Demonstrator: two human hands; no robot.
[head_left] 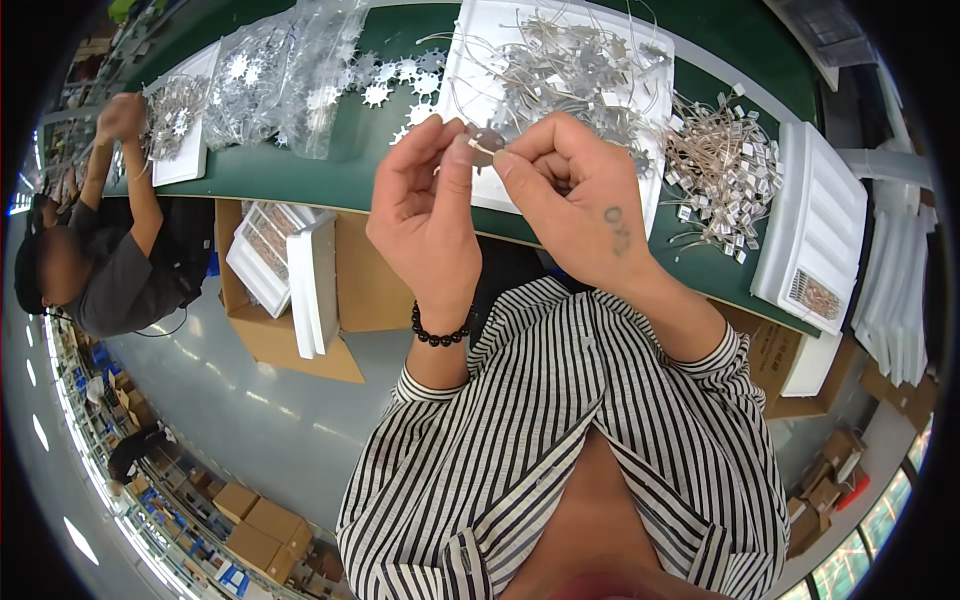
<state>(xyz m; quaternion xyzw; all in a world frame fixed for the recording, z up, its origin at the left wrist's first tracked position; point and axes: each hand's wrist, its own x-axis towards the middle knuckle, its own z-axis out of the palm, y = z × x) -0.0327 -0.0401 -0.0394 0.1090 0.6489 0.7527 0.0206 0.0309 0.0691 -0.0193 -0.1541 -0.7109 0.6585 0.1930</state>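
Observation:
Both my hands meet above the near edge of the white foam tray (455,85). My left hand (428,225) is closed, its thumb and index finger pinching a short cable with a small white connector (478,146). On the other side, my right hand (590,195) is closed too, thumb and bent index finger gripping the same cable. A grey metal piece (488,136) shows between the fingertips; whether it is joined to the cable I cannot tell. Tangled cables and grey star-shaped metal plates (560,80) lie in the tray behind my hands.
Right of the tray is a heap of cables with white connectors (725,165), then stacked foam trays (815,220). Star-shaped plates (376,94) and plastic bags (270,80) lie left on the green table (350,180). A co-worker (110,250) sits at left, beyond a cardboard box (365,270).

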